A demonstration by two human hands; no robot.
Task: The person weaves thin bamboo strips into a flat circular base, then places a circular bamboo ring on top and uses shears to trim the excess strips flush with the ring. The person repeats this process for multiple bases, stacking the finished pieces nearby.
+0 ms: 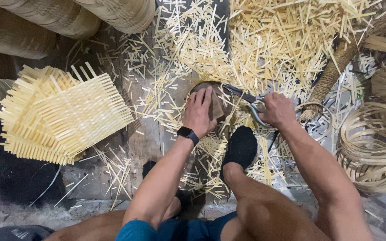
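Note:
My left hand [198, 112], with a black watch on its wrist, presses flat on a round brown mould [220, 103] with a woven bamboo piece over it on the floor. My right hand [277, 110] grips the handles of metal shears [245, 97], whose blades reach left along the mould's rim among pale bamboo strips. My foot in a black sock [241, 146] rests just below the mould.
A stack of square woven bamboo mats [63, 115] lies at the left. Cut bamboo slivers [273, 40] litter the floor above. Coiled bamboo hoops [374, 145] pile up at the right, a rope-wrapped handle [331, 73] beside them. Woven baskets [63, 15] lie at the top left.

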